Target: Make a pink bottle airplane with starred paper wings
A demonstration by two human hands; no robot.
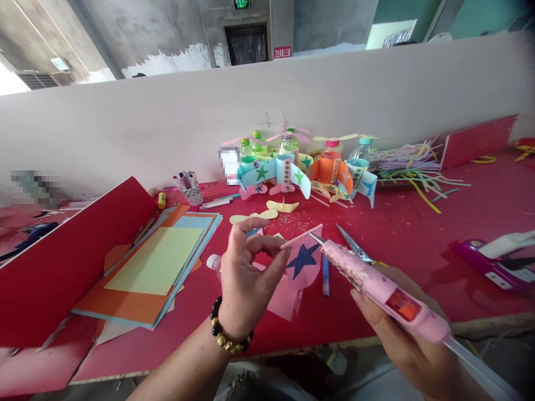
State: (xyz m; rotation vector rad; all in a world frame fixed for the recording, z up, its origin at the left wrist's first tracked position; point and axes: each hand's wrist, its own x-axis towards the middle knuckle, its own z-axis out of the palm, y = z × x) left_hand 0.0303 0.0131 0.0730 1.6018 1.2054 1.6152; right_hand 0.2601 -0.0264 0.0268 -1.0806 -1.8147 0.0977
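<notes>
My left hand (251, 278) pinches a pink paper piece (313, 267) by its narrow pale upper edge, between thumb and forefinger. A dark blue star (303, 260) is on that paper. My right hand (401, 328) is wrapped round a pink hot glue gun (376, 278), a clear glue stick (480, 362) jutting from its back. The gun's metal nozzle is at the paper's edge; whether it touches I cannot tell. Behind my left hand lies a clear bottle, its whitish cap (214, 262) showing. More pink paper (281, 298) lies below. Scissors (353, 243) and a blue pen (326, 275) lie nearby.
Bottle planes with paper wings (261, 171) stand at the back. Coloured paper sheets (154, 262) are stacked left, beside a red board (83, 262). A pen cup (193, 195) stands behind them. Pipe cleaners (405, 164) lie back right; a purple power strip (489, 264) sits right.
</notes>
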